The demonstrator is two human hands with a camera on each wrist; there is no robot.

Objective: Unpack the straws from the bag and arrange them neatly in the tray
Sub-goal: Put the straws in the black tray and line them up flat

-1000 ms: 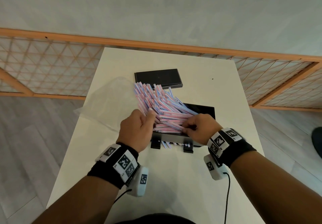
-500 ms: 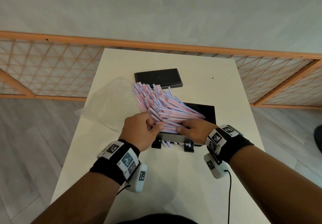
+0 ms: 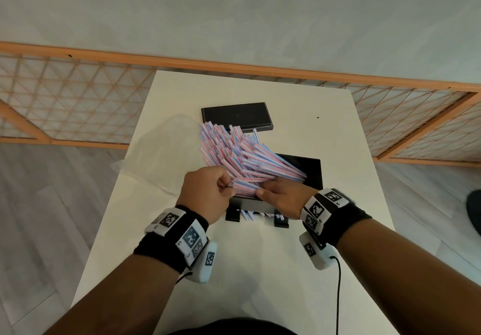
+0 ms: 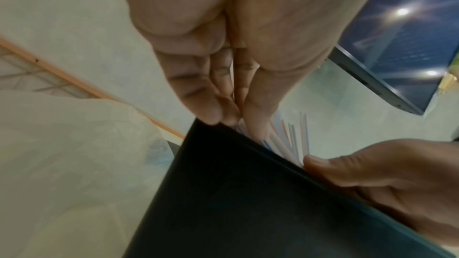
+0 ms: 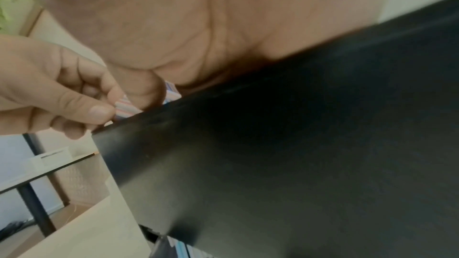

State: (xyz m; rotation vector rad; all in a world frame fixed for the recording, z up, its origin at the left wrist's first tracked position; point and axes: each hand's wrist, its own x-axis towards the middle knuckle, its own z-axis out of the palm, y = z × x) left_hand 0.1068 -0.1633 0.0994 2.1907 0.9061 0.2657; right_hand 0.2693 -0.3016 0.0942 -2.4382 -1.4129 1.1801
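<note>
1. The head view looks steeply down at the table (image 3: 260, 269) from above.
2. Each wrist view looks along its palm, very close.
3. All three share the tray (image 3: 311, 171) front edge and straws (image 3: 242, 157).

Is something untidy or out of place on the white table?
Yes. The pink-and-blue striped straws fan out crookedly over the black tray's far-left rim instead of lying flat. The clear plastic bag lies crumpled beside them.
</note>
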